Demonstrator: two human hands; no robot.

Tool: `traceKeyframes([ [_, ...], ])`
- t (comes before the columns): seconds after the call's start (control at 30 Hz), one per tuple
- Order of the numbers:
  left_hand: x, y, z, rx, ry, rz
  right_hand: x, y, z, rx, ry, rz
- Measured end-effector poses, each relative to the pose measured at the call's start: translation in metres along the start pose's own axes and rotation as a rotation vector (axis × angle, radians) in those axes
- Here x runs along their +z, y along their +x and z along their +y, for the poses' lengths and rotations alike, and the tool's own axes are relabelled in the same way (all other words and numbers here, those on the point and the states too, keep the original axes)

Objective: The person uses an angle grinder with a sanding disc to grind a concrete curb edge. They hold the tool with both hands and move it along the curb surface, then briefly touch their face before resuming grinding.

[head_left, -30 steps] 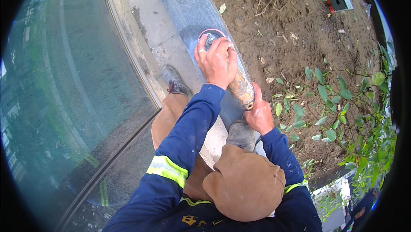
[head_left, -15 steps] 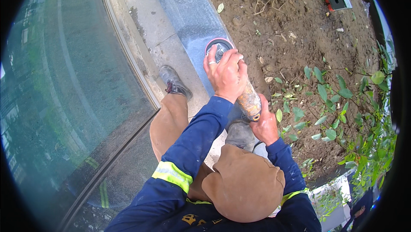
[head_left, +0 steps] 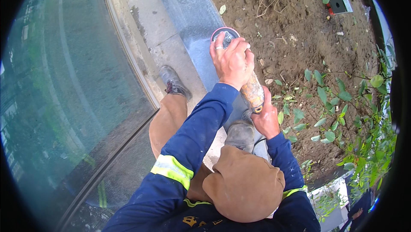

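Observation:
An angle grinder (head_left: pixel 252 93) with a worn, yellow-stained body lies slantwise between my hands. My left hand (head_left: pixel 233 62) is wrapped over its head end, a ring on one finger. At the rear end, my right hand (head_left: pixel 266 118) grips the body, its fingers partly hidden. The round disc (head_left: pixel 225 32) with a pink rim shows just past my left fingers. It is over the right edge of a blue-grey stone slab (head_left: pixel 201 54); whether it touches the stone I cannot tell. A paler patch lies on the slab left of my left hand.
A glass panel (head_left: pixel 55 73) fills the left side, with a paved strip (head_left: pixel 150 22) beside it. My boots (head_left: pixel 173 80) stand near the slab. Bare soil (head_left: pixel 282 39) lies to the right, with leafy plants (head_left: pixel 342 112) and a dark box (head_left: pixel 339 5).
Both hands and the grinder have shifted up and to the right, so the disc has moved from the pale patch toward the slab's right edge. My feet stay put.

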State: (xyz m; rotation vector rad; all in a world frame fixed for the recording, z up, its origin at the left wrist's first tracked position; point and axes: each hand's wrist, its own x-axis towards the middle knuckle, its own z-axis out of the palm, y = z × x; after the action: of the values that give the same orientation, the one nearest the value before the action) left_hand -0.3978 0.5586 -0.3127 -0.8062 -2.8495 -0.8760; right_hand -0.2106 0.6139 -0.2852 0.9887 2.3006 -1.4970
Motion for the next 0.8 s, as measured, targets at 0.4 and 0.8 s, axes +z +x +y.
traceKeyframes([
  [0.4,-0.010,-0.001,-0.013,-0.017,0.023,0.022,0.014,0.005,0.003,-0.025,-0.010,-0.026],
  [0.8,-0.011,-0.008,-0.023,0.008,0.006,-0.014,0.011,-0.001,0.005,-0.009,0.019,-0.074],
])
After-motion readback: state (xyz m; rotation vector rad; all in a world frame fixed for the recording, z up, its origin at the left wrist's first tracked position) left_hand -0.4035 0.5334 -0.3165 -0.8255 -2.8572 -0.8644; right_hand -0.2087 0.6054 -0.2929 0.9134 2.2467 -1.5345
